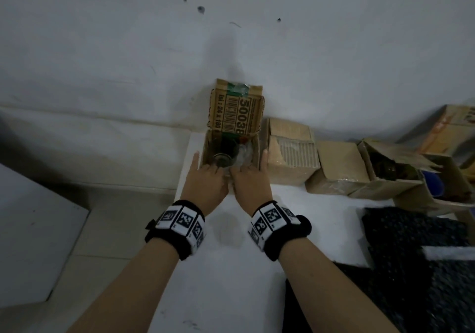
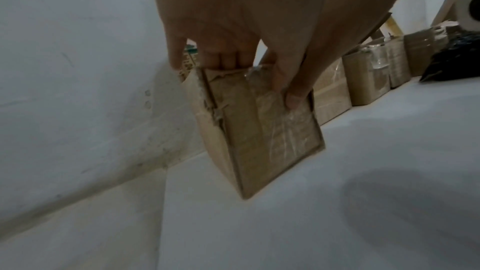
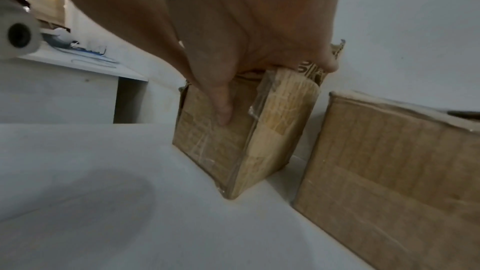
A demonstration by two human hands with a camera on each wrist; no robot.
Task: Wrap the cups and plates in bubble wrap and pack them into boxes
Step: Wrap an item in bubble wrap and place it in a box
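Note:
A small open cardboard box (image 1: 236, 111) stands at the far left corner of the white table (image 1: 231, 268), its printed flap upright against the wall. Inside lie a glass cup (image 1: 222, 159) and clear bubble wrap (image 1: 244, 152). My left hand (image 1: 205, 181) and right hand (image 1: 250, 182) grip the box's near rim side by side. In the left wrist view the left hand (image 2: 272, 69) curls its fingers over the rim of the box (image 2: 259, 134), thumb on the front face. In the right wrist view the right hand (image 3: 233, 73) holds the box (image 3: 221, 147) the same way.
A row of cardboard boxes (image 1: 290, 150) (image 1: 336, 168) runs right along the wall, ending in a torn open box (image 1: 390, 170). A black bubble-wrap sheet (image 1: 411, 242) covers the table's right side. The table's left edge lies just beside the held box. A white roll (image 3: 18, 36) shows at the left.

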